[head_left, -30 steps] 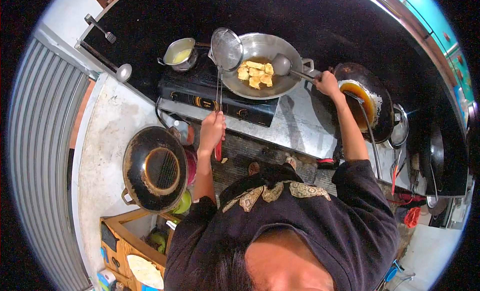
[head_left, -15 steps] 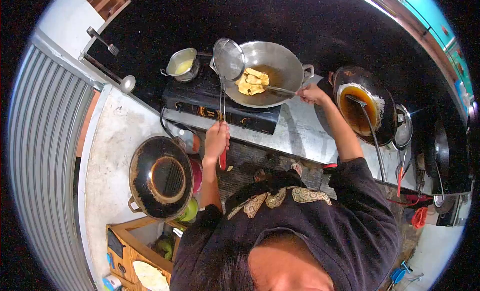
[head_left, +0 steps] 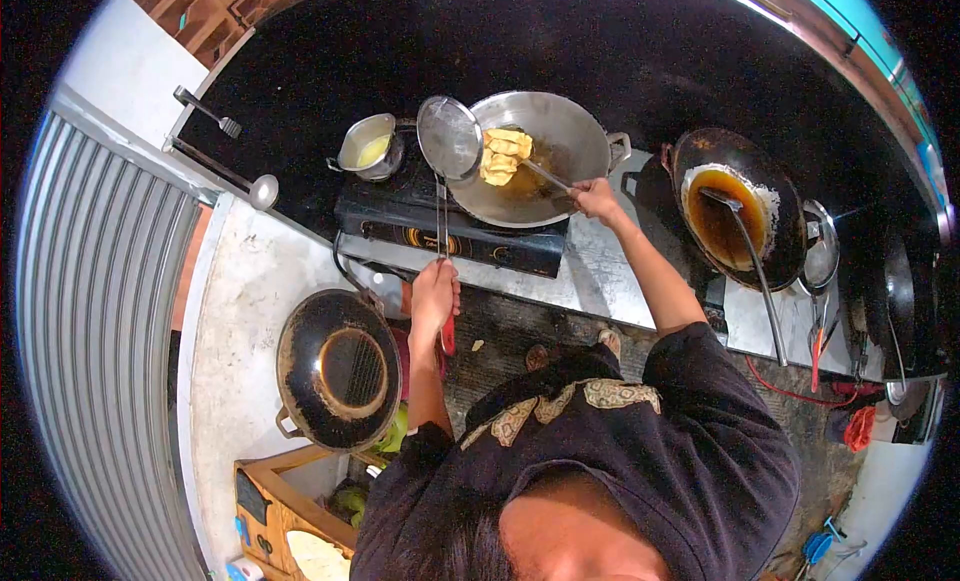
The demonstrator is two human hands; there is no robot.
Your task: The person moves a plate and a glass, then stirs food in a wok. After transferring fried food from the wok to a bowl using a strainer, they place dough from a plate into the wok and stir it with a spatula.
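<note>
My left hand (head_left: pixel 434 296) is closed round the red handle of a wire strainer (head_left: pixel 449 137), whose mesh bowl is beside the left rim of a big metal wok (head_left: pixel 535 206). In my right hand (head_left: pixel 598 199) is the handle of a spatula (head_left: pixel 545 174), reaching left over the wok. Folded golden fried pieces (head_left: pixel 505 157) are heaped at the spatula's far end, close to the strainer's edge. Brown oil shows in the wok's bottom. Beneath the wok is a black gas stove (head_left: pixel 455 243).
A small pot (head_left: pixel 368 147) with yellowish contents stands left on the stove. At the right, a dark wok (head_left: pixel 735 206) holds brown oil and a long-handled turner (head_left: pixel 752 266), with another strainer (head_left: pixel 820 246) beside it. A black pan (head_left: pixel 340 371) lies on the left counter (head_left: pixel 230 311).
The fried pieces have been raised and shifted slightly left, nearer the strainer. My right hand has moved left with the spatula. The whole view has shifted a little.
</note>
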